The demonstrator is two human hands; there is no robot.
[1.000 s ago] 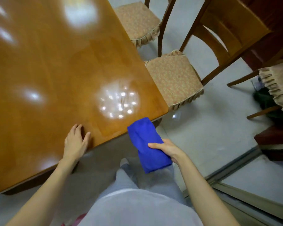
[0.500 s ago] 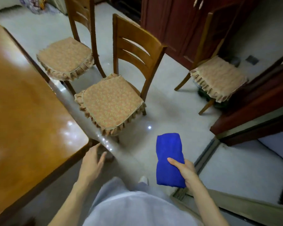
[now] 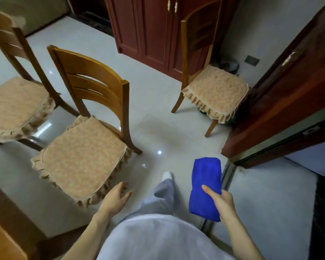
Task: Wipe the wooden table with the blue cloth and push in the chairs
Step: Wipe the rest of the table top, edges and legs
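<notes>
Gripping the folded blue cloth [image 3: 205,186] in the right hand [image 3: 223,201], thumb on top, over the floor. Holding nothing in the left hand [image 3: 114,198], fingers loose, just beside the nearest chair [image 3: 83,154]. Seeing only a table [image 3: 0,241] corner, bottom left.

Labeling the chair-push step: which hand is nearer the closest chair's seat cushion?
Left. The left hand is open right beside the near corner of the closest chair's seat cushion. The right hand is farther right, beyond the person's leg, holding the blue cloth.
</notes>
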